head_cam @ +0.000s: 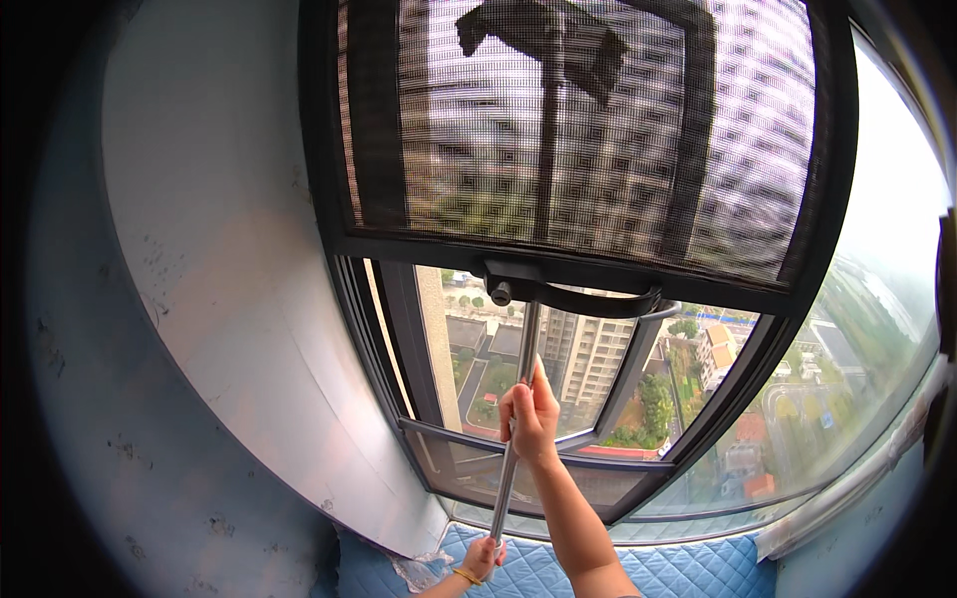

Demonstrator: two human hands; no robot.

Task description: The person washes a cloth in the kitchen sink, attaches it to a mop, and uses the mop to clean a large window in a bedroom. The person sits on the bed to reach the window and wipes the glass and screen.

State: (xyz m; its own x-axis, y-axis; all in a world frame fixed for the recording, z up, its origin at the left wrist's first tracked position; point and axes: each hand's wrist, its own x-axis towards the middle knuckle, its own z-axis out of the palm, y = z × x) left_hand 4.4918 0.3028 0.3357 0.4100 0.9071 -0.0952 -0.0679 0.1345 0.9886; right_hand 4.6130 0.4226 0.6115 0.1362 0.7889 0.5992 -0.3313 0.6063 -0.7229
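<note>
My right hand [532, 418] grips a silver metal pole [505, 489] at mid-length, with its fingers wrapped around it. Lower down, my left hand [481, 557], with a yellow band at its wrist, holds the same pole near its bottom end. The pole slants upward through the gap under a lowered dark-framed insect screen [463, 149]. Behind the mesh, the pole's upper end carries a dark, drooping head [553, 41], seen only as a silhouette; its material is unclear. Just above my right hand, a curved black handle [598, 299] sits on the screen's bottom bar.
A window sash [628, 381] stands open outward, high above buildings and greenery. On the left is a pale wall panel [247, 299] beside patterned blue wall covering [134, 448]. A quilted blue pad [658, 572] covers the ledge below, with crumpled clear plastic [422, 572] at its left.
</note>
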